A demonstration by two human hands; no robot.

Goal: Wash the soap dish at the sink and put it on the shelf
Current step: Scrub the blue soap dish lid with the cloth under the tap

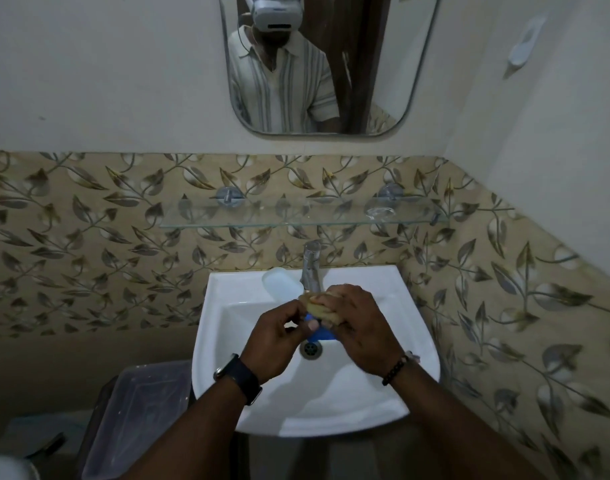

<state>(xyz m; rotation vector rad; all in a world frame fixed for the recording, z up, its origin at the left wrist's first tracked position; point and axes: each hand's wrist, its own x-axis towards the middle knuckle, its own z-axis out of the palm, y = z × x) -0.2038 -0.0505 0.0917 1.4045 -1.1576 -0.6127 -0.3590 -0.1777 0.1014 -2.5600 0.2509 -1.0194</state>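
Both of my hands are over the bowl of the white sink (210, 344), just in front of the faucet (310, 265). My left hand (279, 337) pinches the edge of a small blue soap dish (320, 333), of which only a sliver shows between the hands. My right hand (360, 327) presses a tan sponge (326, 311) onto the top of the dish. No running water is visible. The glass shelf (262, 221) hangs on the tiled wall above the faucet.
A pale white plastic piece (281, 280) lies on the sink rim left of the faucet. The drain (310, 348) sits under my hands. A small clear object (379, 212) rests on the shelf's right part. A lidded plastic bin (137, 410) stands left of the sink. A mirror (327, 64) hangs above.
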